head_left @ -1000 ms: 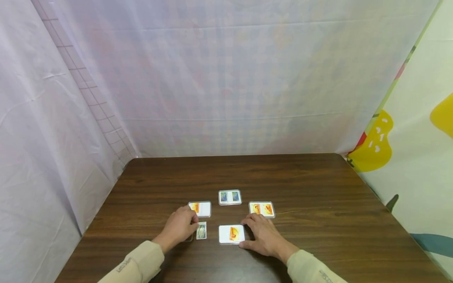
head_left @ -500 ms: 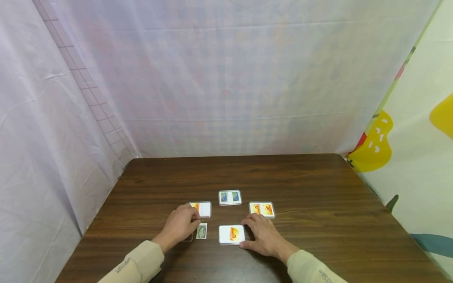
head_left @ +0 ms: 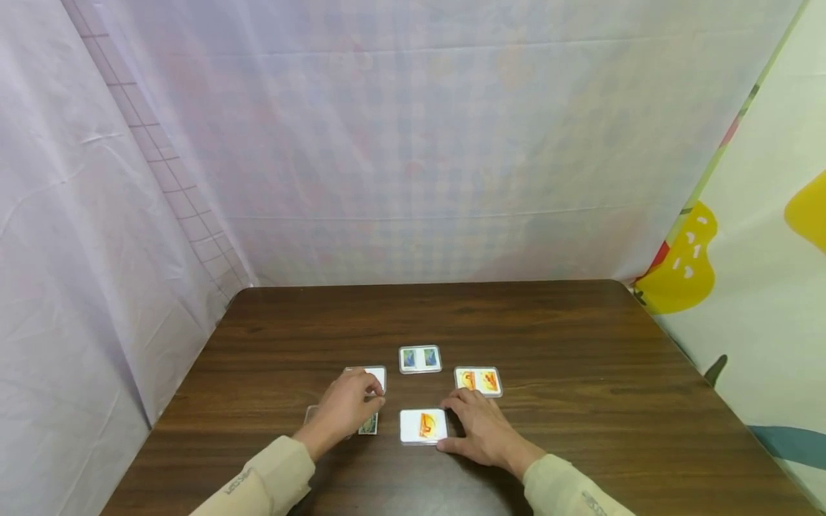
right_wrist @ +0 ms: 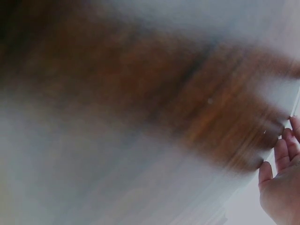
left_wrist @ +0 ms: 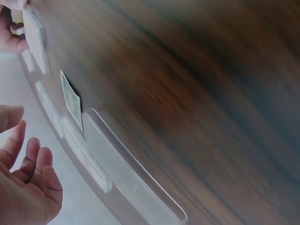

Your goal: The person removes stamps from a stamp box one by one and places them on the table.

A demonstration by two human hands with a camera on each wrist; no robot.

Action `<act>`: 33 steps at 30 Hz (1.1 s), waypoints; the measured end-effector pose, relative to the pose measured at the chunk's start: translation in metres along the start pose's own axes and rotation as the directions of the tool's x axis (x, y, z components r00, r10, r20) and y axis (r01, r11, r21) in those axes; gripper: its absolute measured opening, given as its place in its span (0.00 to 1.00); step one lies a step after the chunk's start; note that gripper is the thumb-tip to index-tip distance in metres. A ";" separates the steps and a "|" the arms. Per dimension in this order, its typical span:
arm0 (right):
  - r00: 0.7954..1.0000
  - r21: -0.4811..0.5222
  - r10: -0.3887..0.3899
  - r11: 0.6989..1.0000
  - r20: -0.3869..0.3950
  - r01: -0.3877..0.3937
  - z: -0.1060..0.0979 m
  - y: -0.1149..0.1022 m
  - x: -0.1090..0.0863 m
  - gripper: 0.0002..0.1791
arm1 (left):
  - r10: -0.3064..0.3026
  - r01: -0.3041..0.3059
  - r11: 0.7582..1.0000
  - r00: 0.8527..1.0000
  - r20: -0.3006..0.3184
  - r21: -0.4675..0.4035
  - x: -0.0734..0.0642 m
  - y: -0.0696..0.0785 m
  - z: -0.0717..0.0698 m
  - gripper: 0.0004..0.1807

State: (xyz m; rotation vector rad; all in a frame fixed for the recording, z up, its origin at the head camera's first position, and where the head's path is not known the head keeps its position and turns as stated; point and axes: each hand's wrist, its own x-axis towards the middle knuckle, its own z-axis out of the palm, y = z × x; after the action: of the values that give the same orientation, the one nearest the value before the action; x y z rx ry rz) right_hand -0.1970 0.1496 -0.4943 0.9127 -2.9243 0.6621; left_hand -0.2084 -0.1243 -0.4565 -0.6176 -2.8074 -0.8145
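My left hand (head_left: 345, 407) hovers over a small loose greenish picture piece like a stamp (head_left: 368, 426), partly covering it. Its fingers are loosely bent, with nothing seen between thumb and fingertips in the left wrist view. There the stamp (left_wrist: 71, 100) lies bowed beside a clear plastic case part (left_wrist: 133, 176), whose corner (head_left: 312, 411) shows beside the left wrist in the head view. My right hand (head_left: 482, 431) holds the right edge of a white-backed clear case (head_left: 413, 427) with an orange picture, thumb at the near corner and fingers at the far one.
Behind the left hand lies another white-backed case (head_left: 376, 375), partly hidden. A case with two blue-green pictures (head_left: 419, 359) lies at the middle back, and one with two orange pictures (head_left: 478, 382) lies behind the right hand. All rest on the brown wooden table (head_left: 568, 337).
My left hand has moved right, from beside the loose stamp to over it, uncovering the clear part's corner and hiding more of the case behind. The right hand has stayed put.
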 end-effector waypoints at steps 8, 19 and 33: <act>1.000 0.009 0.003 1.000 0.006 -0.003 -0.002 0.000 0.001 0.35 | 0.007 -0.007 0.996 1.000 0.002 -0.091 0.007 0.014 0.012 0.03; 0.999 -0.015 -0.006 1.000 -0.033 0.005 0.002 0.001 0.001 0.33 | 0.006 0.000 0.993 0.999 0.049 -0.117 0.014 0.028 0.031 0.05; 1.000 -0.017 -0.007 1.000 -0.022 0.006 0.001 0.000 0.000 0.33 | -0.003 0.009 0.997 0.997 0.081 -0.073 0.013 0.035 0.043 0.07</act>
State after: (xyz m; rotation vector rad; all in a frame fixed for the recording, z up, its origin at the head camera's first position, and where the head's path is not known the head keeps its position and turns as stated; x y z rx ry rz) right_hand -0.1967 0.1491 -0.4951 0.9074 -2.9021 0.6425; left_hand -0.2064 -0.0703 -0.4727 -0.6677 -2.8640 -0.9175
